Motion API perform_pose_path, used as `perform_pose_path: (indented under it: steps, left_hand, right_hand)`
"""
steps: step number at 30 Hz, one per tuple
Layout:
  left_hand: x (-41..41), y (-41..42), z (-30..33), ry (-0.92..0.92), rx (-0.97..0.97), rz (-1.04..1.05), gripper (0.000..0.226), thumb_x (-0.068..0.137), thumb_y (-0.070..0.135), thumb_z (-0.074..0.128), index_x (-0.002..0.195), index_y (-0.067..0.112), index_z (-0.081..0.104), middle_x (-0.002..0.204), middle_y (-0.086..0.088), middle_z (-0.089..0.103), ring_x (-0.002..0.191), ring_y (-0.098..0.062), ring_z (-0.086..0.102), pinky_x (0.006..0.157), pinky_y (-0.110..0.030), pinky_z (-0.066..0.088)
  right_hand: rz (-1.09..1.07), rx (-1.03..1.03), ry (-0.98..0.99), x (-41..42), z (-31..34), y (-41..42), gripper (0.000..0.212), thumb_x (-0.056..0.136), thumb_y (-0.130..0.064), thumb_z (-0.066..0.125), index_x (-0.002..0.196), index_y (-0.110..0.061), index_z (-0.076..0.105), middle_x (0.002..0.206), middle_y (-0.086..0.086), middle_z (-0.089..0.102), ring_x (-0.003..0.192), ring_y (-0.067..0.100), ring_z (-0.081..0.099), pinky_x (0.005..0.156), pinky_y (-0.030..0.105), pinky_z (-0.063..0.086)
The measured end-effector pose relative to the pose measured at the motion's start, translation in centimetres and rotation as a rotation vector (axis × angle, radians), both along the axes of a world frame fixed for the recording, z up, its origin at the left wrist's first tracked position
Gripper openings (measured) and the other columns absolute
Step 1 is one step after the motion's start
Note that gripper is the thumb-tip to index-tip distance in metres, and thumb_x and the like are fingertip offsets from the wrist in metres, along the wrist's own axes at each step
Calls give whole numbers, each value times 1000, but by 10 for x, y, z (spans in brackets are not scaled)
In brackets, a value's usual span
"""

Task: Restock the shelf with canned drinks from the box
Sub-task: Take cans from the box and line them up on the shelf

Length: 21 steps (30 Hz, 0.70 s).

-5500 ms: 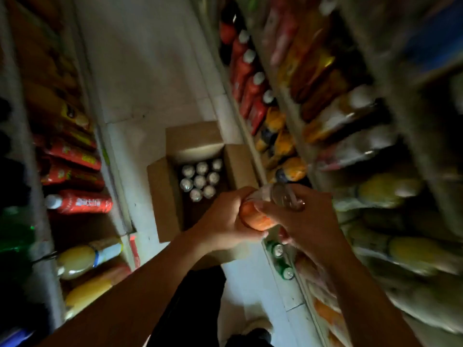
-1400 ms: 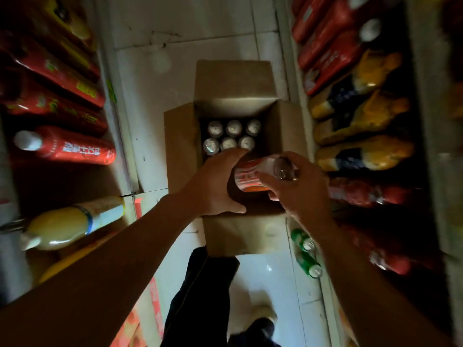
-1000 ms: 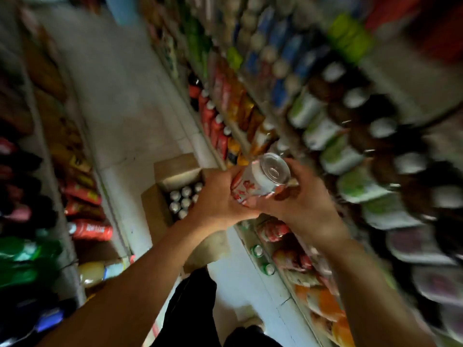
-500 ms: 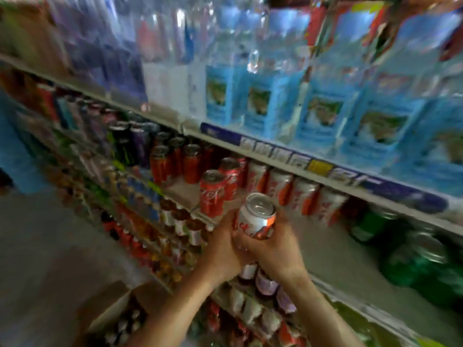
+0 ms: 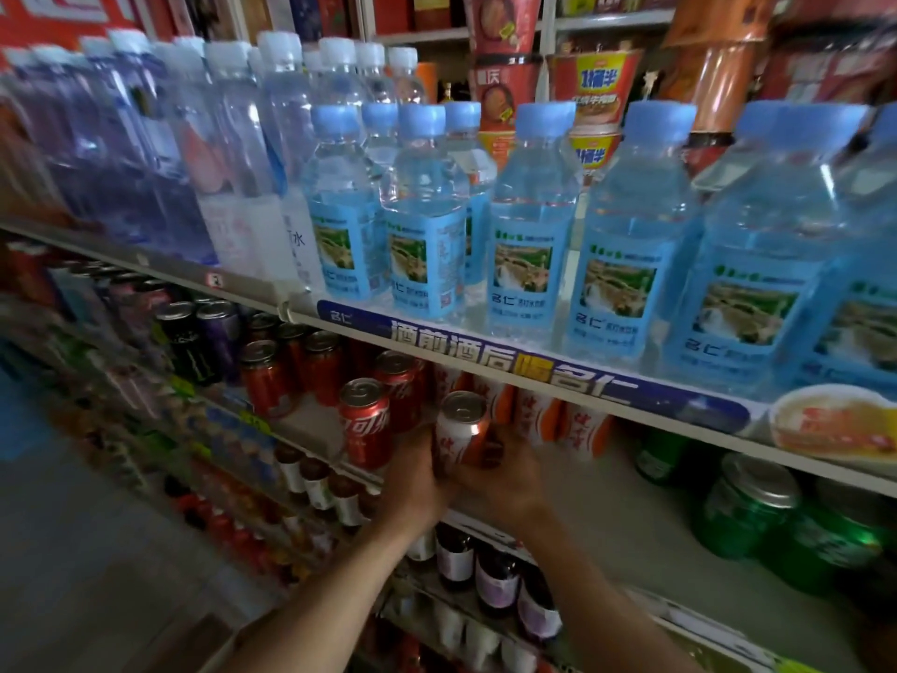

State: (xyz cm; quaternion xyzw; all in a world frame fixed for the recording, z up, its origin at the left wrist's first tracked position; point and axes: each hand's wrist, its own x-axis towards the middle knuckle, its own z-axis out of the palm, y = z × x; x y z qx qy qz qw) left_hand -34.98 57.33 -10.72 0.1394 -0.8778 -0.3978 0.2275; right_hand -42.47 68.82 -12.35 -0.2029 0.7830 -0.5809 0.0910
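A white and orange drink can (image 5: pixel 460 432) stands upright at the front of the can shelf (image 5: pixel 626 522). My left hand (image 5: pixel 418 483) grips its lower left side and my right hand (image 5: pixel 505 478) grips its lower right side. Behind it stands a row of matching white and orange cans (image 5: pixel 548 417). A red cola can (image 5: pixel 365 422) stands just left of the held can, almost touching my left hand. The box is hidden except for a brown corner at the bottom (image 5: pixel 204 638).
Blue-labelled water bottles (image 5: pixel 524 235) fill the shelf above, whose edge (image 5: pixel 485 357) hangs low over the cans. Green cans (image 5: pixel 747 507) stand to the right, red and dark cans (image 5: pixel 267 371) to the left. Small bottles (image 5: pixel 495 575) line the shelf below.
Both hands lifted the can from over the box up to the can shelf and moved it forward in front of the matching row. The view swung from floor to shelves.
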Motion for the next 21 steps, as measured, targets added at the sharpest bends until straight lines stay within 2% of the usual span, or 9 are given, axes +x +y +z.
perform_pose_path:
  steps: [3, 5, 7, 9, 11, 14, 17, 21]
  left_hand:
    - [-3, -12, -7, -104, -22, 39, 44, 78, 37, 66, 120, 32, 55, 114, 11, 64, 106, -7, 62, 84, -25, 54]
    - [0, -20, -7, -177, -104, 11, 49, 80, 43, 62, 127, 33, 50, 122, 8, 61, 111, -12, 60, 89, -34, 54]
    - [6, -28, -4, -242, -187, -48, 47, 82, 38, 66, 126, 34, 51, 124, 7, 60, 112, -13, 61, 89, -35, 54]
    - [12, -36, -3, -312, -271, -110, 35, 84, 31, 66, 119, 28, 60, 118, 5, 67, 108, -15, 64, 87, -34, 55]
    - [17, -44, -1, -349, -367, -136, 25, 87, 32, 61, 110, 21, 66, 109, 1, 70, 102, -19, 66, 83, -33, 55]
    - [20, -57, 0, -364, -477, -141, 23, 91, 31, 54, 105, 18, 66, 108, -1, 68, 100, -20, 63, 78, -29, 50]
    - [21, -66, -1, -389, -529, -173, 26, 93, 35, 49, 104, 20, 68, 109, 2, 65, 100, -18, 62, 79, -31, 50]
    - [19, -65, -1, -398, -584, -210, 28, 95, 35, 48, 104, 19, 69, 109, 2, 65, 99, -18, 62, 80, -32, 51]
  right_hand:
    - [9, -17, 17, -5, -8, -11, 55, 63, -30, 89, 114, -25, 69, 100, -7, 75, 93, 2, 70, 83, 30, 58]
    - [-15, -28, 17, -6, -10, -18, 57, 64, -33, 86, 117, -25, 67, 102, -6, 75, 94, 7, 71, 83, 35, 59]
    - [-54, -23, 35, -9, -10, -26, 56, 66, -36, 82, 118, -26, 65, 104, -6, 74, 95, 8, 70, 83, 34, 58]
    - [-70, 41, 74, -13, -7, -33, 50, 71, -32, 82, 117, -26, 63, 101, -10, 70, 91, 8, 67, 80, 27, 55]
    - [-118, 122, 141, -17, -4, -41, 44, 77, -38, 78, 117, -28, 62, 99, -7, 70, 88, 12, 67, 78, 31, 54]
    - [-147, 203, 240, -15, -5, -48, 48, 79, -49, 72, 121, -27, 62, 104, -7, 67, 91, 9, 61, 79, 26, 45]
    - [-173, 244, 271, -11, -6, -53, 52, 79, -58, 69, 118, -24, 64, 104, 1, 70, 94, 20, 64, 82, 26, 41]
    - [-130, 249, 195, -15, -12, -57, 40, 83, -42, 73, 115, -20, 64, 107, 3, 71, 95, 21, 65, 77, 24, 38]
